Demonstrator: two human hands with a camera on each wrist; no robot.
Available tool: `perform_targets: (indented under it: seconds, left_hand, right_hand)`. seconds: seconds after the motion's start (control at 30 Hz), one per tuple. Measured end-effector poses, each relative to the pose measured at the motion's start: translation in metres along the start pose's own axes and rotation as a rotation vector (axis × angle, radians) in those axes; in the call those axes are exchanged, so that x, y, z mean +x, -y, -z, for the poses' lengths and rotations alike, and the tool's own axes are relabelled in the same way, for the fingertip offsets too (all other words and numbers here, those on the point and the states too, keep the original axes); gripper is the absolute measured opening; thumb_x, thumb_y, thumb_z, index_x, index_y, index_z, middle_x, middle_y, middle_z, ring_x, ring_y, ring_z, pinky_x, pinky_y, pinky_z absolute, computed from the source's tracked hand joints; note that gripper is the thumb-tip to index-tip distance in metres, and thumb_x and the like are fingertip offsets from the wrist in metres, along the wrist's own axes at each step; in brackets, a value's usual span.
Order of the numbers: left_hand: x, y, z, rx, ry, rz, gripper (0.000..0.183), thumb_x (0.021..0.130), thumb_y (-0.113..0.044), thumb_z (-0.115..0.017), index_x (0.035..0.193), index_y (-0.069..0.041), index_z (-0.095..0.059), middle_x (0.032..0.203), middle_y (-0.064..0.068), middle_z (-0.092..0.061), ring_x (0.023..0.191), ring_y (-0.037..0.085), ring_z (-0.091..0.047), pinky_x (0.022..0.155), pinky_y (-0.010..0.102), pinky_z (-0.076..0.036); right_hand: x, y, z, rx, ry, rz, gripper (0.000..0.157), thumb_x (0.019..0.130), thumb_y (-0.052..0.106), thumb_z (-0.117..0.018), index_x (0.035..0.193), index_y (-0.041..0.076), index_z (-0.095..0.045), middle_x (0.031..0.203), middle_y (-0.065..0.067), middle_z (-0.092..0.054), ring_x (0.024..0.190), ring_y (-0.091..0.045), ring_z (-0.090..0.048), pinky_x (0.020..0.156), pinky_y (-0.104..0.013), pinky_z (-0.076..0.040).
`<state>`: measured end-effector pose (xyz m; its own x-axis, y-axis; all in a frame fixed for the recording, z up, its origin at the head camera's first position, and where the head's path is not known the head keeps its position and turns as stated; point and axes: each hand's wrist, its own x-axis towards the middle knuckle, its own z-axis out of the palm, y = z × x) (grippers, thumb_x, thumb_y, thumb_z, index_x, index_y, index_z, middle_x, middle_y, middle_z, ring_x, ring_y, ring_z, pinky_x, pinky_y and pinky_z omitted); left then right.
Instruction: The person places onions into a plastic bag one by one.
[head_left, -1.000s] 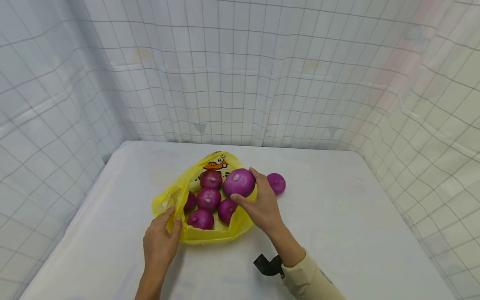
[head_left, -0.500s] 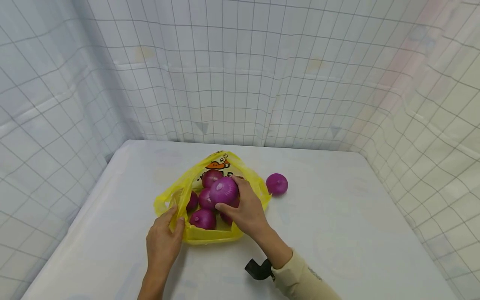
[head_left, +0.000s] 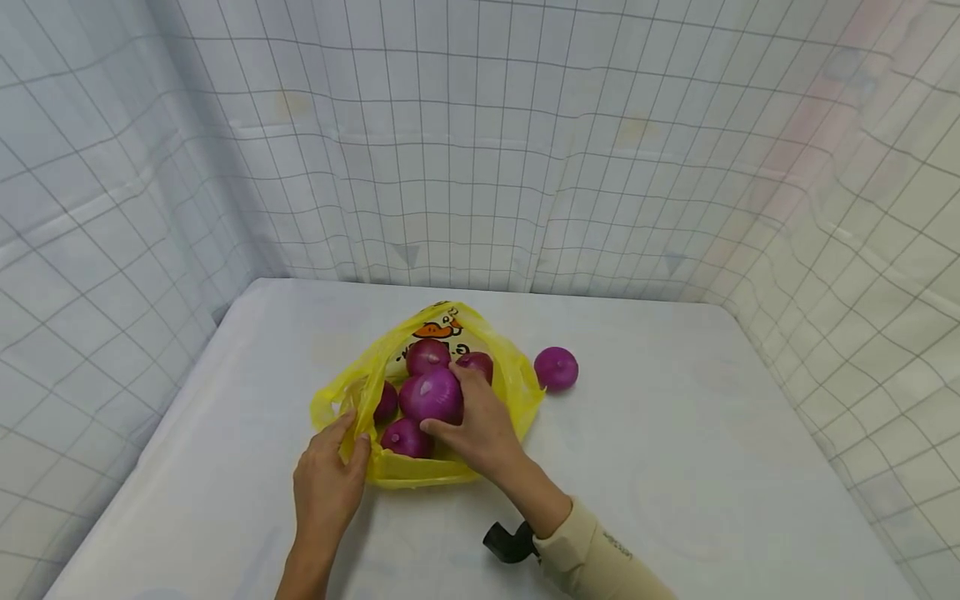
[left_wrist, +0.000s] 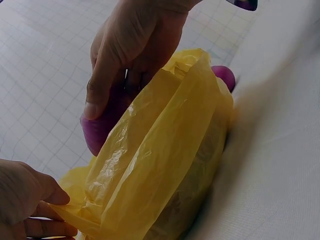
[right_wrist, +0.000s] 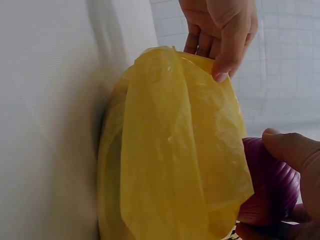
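A yellow plastic bag (head_left: 423,475) with a duck print lies on the table, its mouth spread open around several red onions. My left hand (head_left: 327,483) pinches the bag's left rim between thumb and fingers; the left wrist view shows the thin film (left_wrist: 75,212) between them. With my right hand (head_left: 483,429) I grip a red onion (head_left: 437,395) over the others inside the bag's mouth. Whether it touches those below cannot be told. Other onions in the bag (head_left: 407,438) show around it, partly covered by the held one and my hand.
A single red onion (head_left: 556,369) sits on the white table cover (head_left: 675,433), just right of the bag. A black strap-like piece (head_left: 508,543) hangs at my right wrist by the beige sleeve (head_left: 600,558). Gridded white curtains (head_left: 480,150) enclose the back and sides.
My right hand has carried the onion left and down, from the bag's right side to over the middle onions. My left hand keeps its hold on the rim.
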<state>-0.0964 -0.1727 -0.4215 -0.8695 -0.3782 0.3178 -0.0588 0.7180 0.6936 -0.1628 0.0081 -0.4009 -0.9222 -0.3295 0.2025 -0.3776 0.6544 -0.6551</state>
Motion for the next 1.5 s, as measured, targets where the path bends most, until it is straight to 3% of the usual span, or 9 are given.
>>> perform_targets:
  seconds: [0.37,0.67,0.83,1.13,1.5]
  left_hand:
    - [0.0,-0.001,0.0,-0.001,0.001,0.002,0.039,0.087,-0.011,-0.062,0.124,0.001,-0.06,0.124,0.022,-0.062,0.117,0.042,-0.055,0.098,0.058,-0.042]
    - [-0.001,-0.001,-0.001,-0.004,-0.008,-0.007,0.039,0.087,-0.011,-0.062,0.124,0.001,-0.06,0.123,0.022,-0.062,0.115,0.042,-0.056,0.098,0.058,-0.042]
    - [0.0,0.0,-0.003,-0.012,-0.017,-0.02,0.039,0.087,-0.01,-0.062,0.123,0.001,-0.06,0.123,0.021,-0.063,0.115,0.042,-0.056,0.097,0.057,-0.043]
    - [0.001,-0.001,-0.003,-0.011,-0.012,-0.018,0.039,0.086,-0.01,-0.062,0.123,0.001,-0.06,0.123,0.021,-0.063,0.116,0.042,-0.056,0.098,0.057,-0.042]
    - [0.0,-0.002,-0.005,-0.011,-0.017,-0.024,0.038,0.087,-0.01,-0.062,0.123,0.002,-0.06,0.123,0.021,-0.063,0.117,0.041,-0.055,0.099,0.056,-0.042]
  right_hand:
    - [-0.002,-0.001,-0.003,-0.047,0.013,-0.007,0.08,0.08,0.038,-0.073,0.143,0.01,-0.034,0.141,-0.009,-0.046,0.125,-0.023,-0.049,0.101,-0.043,-0.048]
    - [-0.005,-0.003,0.005,-0.007,-0.01,0.006,0.079,0.08,0.038,-0.073,0.143,0.011,-0.035,0.141,-0.007,-0.046,0.125,-0.022,-0.049,0.103,-0.041,-0.046]
    - [-0.008,-0.001,0.019,0.025,-0.064,0.032,0.077,0.08,0.035,-0.074,0.143,0.01,-0.036,0.142,-0.008,-0.046,0.128,-0.025,-0.049,0.104,-0.042,-0.045]
    - [-0.011,-0.009,0.041,0.016,-0.251,0.151,0.072,0.078,0.029,-0.076,0.137,0.004,-0.044,0.135,-0.011,-0.053,0.124,-0.026,-0.052,0.102,-0.041,-0.047]
    - [-0.009,-0.03,0.06,0.031,-0.325,0.075,0.074,0.078,0.031,-0.076,0.139,0.005,-0.042,0.136,-0.012,-0.054,0.124,-0.026,-0.053,0.102,-0.041,-0.047]
